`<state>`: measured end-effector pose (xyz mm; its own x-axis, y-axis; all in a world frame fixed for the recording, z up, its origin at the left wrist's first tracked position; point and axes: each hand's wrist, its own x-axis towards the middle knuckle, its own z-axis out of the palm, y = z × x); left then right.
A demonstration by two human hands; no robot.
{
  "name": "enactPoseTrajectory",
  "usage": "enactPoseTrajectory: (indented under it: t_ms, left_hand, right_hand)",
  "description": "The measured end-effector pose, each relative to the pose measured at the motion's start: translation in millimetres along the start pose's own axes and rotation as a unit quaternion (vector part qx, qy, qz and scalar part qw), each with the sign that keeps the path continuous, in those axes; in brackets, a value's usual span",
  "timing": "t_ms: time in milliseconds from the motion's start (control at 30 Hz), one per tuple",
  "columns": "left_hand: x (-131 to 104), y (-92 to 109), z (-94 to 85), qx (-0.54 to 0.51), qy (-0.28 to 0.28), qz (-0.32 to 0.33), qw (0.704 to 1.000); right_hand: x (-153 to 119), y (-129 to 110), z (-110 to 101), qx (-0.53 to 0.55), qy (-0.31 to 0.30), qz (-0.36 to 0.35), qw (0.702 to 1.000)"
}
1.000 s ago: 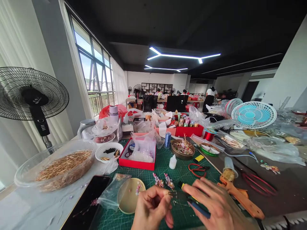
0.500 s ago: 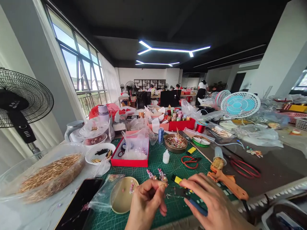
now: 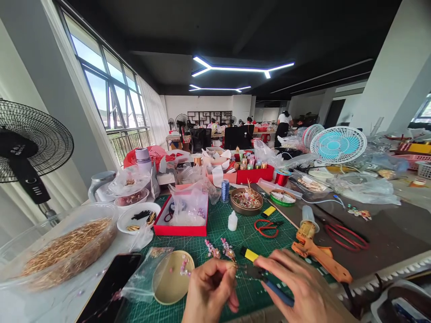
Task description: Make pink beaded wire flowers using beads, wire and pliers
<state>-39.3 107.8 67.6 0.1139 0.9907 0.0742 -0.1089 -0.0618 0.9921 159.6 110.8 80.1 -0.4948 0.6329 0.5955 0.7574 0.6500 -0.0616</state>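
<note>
My left hand (image 3: pixel 213 287) is pinched around a small gold piece, partly hidden by the fingertips. Pink and purple beaded sprigs (image 3: pixel 228 249) stand just beyond those fingertips. In my right hand (image 3: pixel 296 285) are pliers with blue handles (image 3: pixel 278 292), their jaws pointing left close to the left fingertips. A yellow and black tool (image 3: pixel 249 254) lies on the green cutting mat (image 3: pixel 202 244) between the sprigs and my right fingers. To the left of my left hand is a round tan dish (image 3: pixel 171 282) with a few pink beads in it.
Beyond my hands are a red box (image 3: pixel 182 229), a white bottle (image 3: pixel 232 221), red-handled scissors (image 3: pixel 267 228) and a bead bowl (image 3: pixel 247 207). An orange glue gun (image 3: pixel 319 258) lies right. At left are a phone (image 3: pixel 109 287) and a tub of gold stems (image 3: pixel 67 246). People appear far back.
My left hand has shifted slightly right, and its fingertips are nearer the pliers' jaws. The view has moved a little; both hands keep their holds.
</note>
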Motion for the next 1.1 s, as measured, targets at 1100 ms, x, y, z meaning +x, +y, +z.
enactPoseTrajectory:
  t_ms: [1100]
  left_hand:
    - [-42.3, -42.3, -31.1, 0.469, 0.041, 0.042, 0.881]
  right_hand:
    - [-16.3, -13.9, 28.1, 0.095, -0.274, 0.173, 0.941]
